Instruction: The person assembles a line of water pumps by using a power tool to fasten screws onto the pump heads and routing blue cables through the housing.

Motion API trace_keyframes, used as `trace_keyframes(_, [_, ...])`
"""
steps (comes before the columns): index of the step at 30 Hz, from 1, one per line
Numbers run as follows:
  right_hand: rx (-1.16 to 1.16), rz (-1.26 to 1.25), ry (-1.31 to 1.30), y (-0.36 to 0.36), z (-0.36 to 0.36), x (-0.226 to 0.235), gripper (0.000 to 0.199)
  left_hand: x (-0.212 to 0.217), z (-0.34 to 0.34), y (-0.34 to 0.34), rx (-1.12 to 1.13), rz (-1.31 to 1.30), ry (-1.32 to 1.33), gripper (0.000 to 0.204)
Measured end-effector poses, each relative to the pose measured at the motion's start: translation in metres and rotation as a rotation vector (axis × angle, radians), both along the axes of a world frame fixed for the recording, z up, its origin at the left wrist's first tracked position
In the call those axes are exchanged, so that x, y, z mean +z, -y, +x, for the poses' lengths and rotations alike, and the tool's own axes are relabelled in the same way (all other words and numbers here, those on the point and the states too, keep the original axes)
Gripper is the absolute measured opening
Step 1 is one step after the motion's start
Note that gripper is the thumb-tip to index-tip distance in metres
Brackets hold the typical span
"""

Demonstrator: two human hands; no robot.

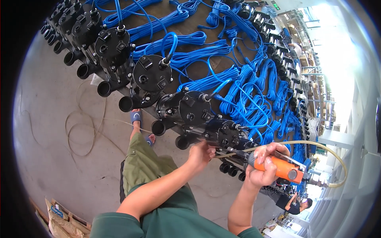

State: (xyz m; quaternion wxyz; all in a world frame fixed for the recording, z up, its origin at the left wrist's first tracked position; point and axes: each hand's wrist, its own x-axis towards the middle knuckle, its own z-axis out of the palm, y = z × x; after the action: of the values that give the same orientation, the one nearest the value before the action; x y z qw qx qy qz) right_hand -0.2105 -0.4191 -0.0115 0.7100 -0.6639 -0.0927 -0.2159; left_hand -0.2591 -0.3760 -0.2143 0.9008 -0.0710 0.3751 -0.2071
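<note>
My right hand point(263, 166) is wrapped around an orange pneumatic screwdriver point(281, 168), which lies nearly level with its bit pointing left. The bit's tip is close to the side of a black cylindrical pump point(228, 135). A yellowish air hose point(342, 166) leaves the tool's back end and loops over behind it. Just below that pump, my left hand point(201, 154) has its fingers curled together near its lower edge. What they pinch, if anything, is hidden. Beside it stands another black pump point(194, 108) with a round outlet.
A long row of similar black pumps point(152, 73) runs to the upper left. Bundles of blue cable point(246, 99) cover the bench behind them. Loops of thin hose point(85, 127) lie on the grey floor. Another person point(293, 204) in dark clothing is at the lower right.
</note>
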Motion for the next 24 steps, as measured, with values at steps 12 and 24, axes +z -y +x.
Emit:
trace_keyframes(12, [0.012, -0.08, -0.007, 0.033, -0.019, -0.011, 0.042, -0.012, -0.01, 0.004, 0.029, 0.077, 0.076, 0.015])
trace_keyframes(24, [-0.048, -0.036, -0.023, 0.036, -0.019, -0.015, 0.041, -0.018, -0.009, 0.002, 0.035, 0.119, 0.105, 0.016])
